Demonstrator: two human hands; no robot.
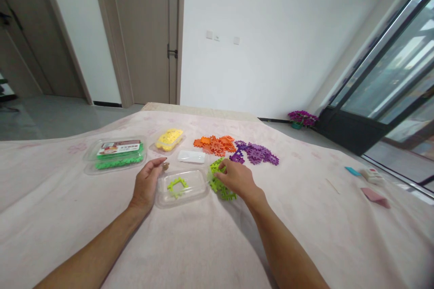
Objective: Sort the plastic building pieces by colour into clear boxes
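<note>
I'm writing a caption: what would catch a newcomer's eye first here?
Probably the vivid orange pile and purple pile of snowflake-like pieces, side by side beyond the right hand. Next, the lime-green pile under that hand, just right of a clear plastic container.

no text can be read: the label (119, 146) on the clear box (88, 155) of green pieces (120, 162), left of the picture's middle, bears dark printed characters too small and blurred to make out.

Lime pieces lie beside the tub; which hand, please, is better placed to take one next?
Right hand, probably: its fingers are at the lime pile; the left hand is across the tub.
</note>
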